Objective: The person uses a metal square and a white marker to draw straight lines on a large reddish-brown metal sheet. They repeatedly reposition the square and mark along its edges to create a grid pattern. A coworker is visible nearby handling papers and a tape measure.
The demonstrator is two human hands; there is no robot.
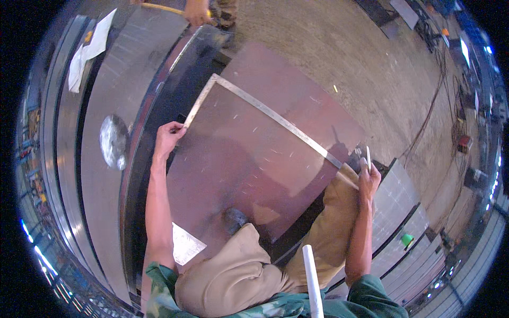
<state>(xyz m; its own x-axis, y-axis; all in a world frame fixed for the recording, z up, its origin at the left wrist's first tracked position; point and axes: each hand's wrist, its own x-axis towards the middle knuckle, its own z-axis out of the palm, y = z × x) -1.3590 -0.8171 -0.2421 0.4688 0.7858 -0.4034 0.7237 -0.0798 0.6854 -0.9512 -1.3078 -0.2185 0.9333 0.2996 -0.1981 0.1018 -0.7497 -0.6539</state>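
Observation:
A metal carpenter's square lies on a reddish-brown steel plate, its corner pointing away from me. My left hand pinches the end of the square's short arm at the plate's left edge. My right hand is closed around a thin white marking stick, which points up beside the far end of the long arm. That end of the square reaches my right trouser leg, where part of it is hidden. My dark shoe rests on the plate.
Stacked grey steel plates stand at the left, with a shiny round patch and a white sheet. A co-worker's hand is beside a yellow strip at the top. Cables trail across the floor at right. A white rod sticks up near me.

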